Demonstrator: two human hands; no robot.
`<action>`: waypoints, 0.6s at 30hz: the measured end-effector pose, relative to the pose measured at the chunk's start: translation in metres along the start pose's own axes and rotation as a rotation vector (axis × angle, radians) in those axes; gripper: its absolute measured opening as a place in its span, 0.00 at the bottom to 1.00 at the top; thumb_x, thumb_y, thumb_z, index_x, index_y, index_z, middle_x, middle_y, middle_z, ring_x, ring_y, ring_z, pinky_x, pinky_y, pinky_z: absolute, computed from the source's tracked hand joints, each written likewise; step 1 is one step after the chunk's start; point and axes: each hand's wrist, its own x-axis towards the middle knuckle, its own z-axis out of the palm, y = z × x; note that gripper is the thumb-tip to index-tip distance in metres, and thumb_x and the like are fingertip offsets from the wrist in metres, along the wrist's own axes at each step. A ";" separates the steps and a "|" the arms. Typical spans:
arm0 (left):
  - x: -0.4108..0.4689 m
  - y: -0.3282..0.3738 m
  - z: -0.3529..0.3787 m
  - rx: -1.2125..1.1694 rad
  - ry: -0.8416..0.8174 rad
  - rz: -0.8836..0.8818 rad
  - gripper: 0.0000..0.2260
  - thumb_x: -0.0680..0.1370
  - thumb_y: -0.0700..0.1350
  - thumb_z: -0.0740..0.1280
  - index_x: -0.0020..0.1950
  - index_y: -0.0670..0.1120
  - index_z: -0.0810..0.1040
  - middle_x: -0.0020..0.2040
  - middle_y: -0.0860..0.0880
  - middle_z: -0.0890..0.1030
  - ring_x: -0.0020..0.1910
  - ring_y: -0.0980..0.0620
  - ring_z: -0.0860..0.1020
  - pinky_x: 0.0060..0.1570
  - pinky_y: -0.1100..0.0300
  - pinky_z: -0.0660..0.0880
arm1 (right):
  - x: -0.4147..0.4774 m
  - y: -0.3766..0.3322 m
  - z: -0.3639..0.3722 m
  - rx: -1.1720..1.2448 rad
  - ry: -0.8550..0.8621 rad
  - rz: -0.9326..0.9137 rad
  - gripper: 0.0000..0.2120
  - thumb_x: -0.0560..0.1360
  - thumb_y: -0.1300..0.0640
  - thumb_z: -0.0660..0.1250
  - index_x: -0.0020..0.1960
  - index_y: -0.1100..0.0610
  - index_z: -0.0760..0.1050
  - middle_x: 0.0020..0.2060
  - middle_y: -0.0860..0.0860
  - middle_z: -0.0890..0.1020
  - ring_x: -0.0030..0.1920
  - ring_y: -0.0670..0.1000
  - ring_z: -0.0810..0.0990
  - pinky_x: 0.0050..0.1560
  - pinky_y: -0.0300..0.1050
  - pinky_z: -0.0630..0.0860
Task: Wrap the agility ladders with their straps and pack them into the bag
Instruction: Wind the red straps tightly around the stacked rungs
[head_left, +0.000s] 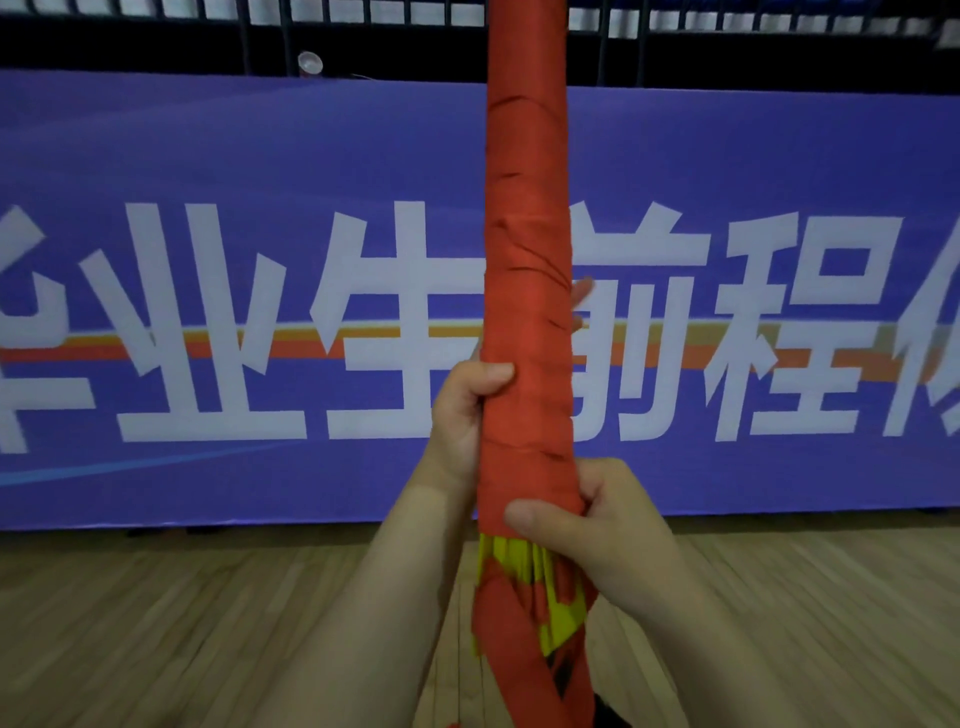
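A bundled agility ladder (527, 291) stands upright in front of me, wound along most of its length with red strap. Its yellow rungs (511, 558) show at the lower end, where loose red strap (519, 660) trails down. My left hand (462, 410) grips the bundle at mid-height, thumb across the front and fingertips showing past the right side. Just below, my right hand (587, 525) grips the bundle where the wrapping ends, thumb pressed over the red strap. The bundle's top runs out of the frame. No bag is in view.
A purple banner (208, 312) with large white characters stands along the wall ahead, with a dark railing (363, 31) above it. Wooden floor (156, 623) spreads out below on both sides.
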 end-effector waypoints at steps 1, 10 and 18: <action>0.002 0.005 -0.003 0.059 0.041 0.006 0.38 0.62 0.49 0.71 0.71 0.44 0.66 0.63 0.44 0.77 0.53 0.48 0.76 0.44 0.57 0.75 | -0.001 -0.004 -0.003 -0.055 0.079 0.020 0.14 0.57 0.43 0.74 0.32 0.53 0.82 0.27 0.53 0.82 0.29 0.47 0.79 0.29 0.45 0.75; -0.025 -0.009 0.017 0.376 0.413 0.018 0.22 0.67 0.41 0.76 0.56 0.51 0.72 0.39 0.52 0.80 0.33 0.55 0.80 0.33 0.59 0.77 | -0.006 -0.035 -0.028 -0.771 0.001 -0.064 0.22 0.62 0.32 0.68 0.33 0.52 0.76 0.26 0.50 0.78 0.28 0.47 0.77 0.33 0.49 0.78; -0.037 -0.003 -0.010 -0.388 -0.028 -0.062 0.29 0.57 0.45 0.74 0.58 0.44 0.75 0.38 0.47 0.78 0.34 0.50 0.77 0.39 0.57 0.77 | 0.012 0.008 -0.031 -0.004 -0.359 -0.011 0.32 0.59 0.38 0.77 0.46 0.65 0.77 0.34 0.57 0.81 0.36 0.49 0.78 0.40 0.40 0.75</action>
